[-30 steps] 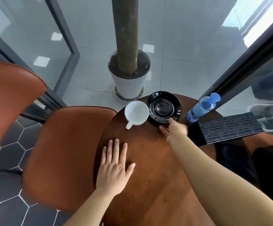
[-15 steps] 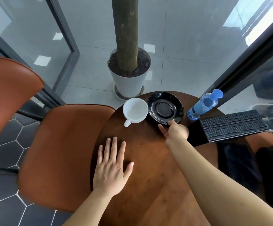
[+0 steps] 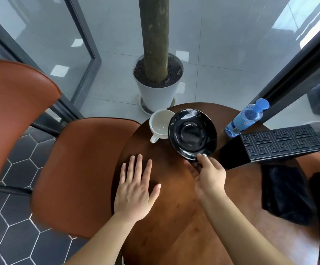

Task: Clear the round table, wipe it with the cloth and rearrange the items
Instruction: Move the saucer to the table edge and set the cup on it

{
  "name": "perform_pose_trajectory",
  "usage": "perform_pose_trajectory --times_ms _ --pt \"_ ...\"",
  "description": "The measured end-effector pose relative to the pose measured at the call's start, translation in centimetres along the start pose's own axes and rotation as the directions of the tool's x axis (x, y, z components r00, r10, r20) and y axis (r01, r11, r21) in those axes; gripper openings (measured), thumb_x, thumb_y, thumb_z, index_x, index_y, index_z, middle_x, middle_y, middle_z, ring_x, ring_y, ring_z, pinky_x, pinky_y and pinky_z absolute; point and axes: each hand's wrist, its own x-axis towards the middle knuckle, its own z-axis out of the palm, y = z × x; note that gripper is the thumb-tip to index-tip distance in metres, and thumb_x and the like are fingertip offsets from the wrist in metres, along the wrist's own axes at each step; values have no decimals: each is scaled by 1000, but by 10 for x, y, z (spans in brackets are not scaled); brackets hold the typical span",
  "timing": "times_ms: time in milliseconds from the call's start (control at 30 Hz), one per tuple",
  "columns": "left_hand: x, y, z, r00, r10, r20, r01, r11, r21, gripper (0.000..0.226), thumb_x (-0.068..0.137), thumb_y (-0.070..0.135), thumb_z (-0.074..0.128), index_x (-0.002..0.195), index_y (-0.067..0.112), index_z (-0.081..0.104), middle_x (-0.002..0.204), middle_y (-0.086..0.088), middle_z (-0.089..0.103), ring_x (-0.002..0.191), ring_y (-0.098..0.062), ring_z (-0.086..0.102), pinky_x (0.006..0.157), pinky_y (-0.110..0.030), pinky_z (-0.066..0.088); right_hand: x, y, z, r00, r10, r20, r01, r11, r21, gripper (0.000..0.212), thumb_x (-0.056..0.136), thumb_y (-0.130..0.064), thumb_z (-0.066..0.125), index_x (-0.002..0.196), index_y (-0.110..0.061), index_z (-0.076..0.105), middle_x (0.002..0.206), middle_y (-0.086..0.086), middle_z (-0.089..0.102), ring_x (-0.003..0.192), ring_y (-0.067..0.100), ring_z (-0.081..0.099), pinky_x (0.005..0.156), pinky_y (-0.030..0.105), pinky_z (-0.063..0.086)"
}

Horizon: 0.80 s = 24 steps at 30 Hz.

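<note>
A round brown wooden table [image 3: 174, 217] fills the lower middle. My right hand [image 3: 209, 176] pinches the near rim of a glossy black saucer [image 3: 192, 133], thumb on top and fingers beneath, and the saucer is tilted up off the table. The saucer overlaps the right side of a white cup [image 3: 160, 124] that stands at the far left edge. My left hand [image 3: 136, 188] lies flat on the table's left side, fingers spread. A blue water bottle [image 3: 245, 118] and a black patterned box [image 3: 274, 144] are on the right. A dark cloth [image 3: 285, 192] lies below the box.
An orange-brown chair seat [image 3: 75, 173] adjoins the table's left edge, its backrest [image 3: 12, 115] farther left. A white pot with a tree trunk [image 3: 158, 87] stands just beyond the table. Glass walls with dark frames enclose both sides.
My right hand has gripped the saucer's near rim and lifted it, tilting it toward the cup. My left hand has stayed flat on the table.
</note>
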Motion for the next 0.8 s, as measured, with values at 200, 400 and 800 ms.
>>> perform_pose_trajectory --times_ms 200,400,800 --pt "0 -13 6 949 -169 -265 -5 836 -549 39 97 30 54 130 13 64 145 -5 56 145 -16 40 115 -51 39 -41 27 -42 996 -41 81 63 953 -297 10 95 -2 63 94 6 68 91 23 71 70 26 70 64 34 62" --pt "-14 -27 -40 866 -500 0 211 365 -907 30 99 30 47 111 23 74 106 11 73 104 -1 65 93 -21 50 -41 41 -37 974 -10 225 144 797 -586 9 92 1 63 95 -3 70 76 4 76 62 25 74 77 55 61" --pt "-10 -44 -43 777 -607 166 481 402 -780 36 90 10 69 125 16 69 86 11 73 74 -9 71 84 -36 58 -30 54 -17 934 90 347 199 675 -710 10 95 -13 68 103 -10 72 81 7 77 67 28 76 75 46 63"
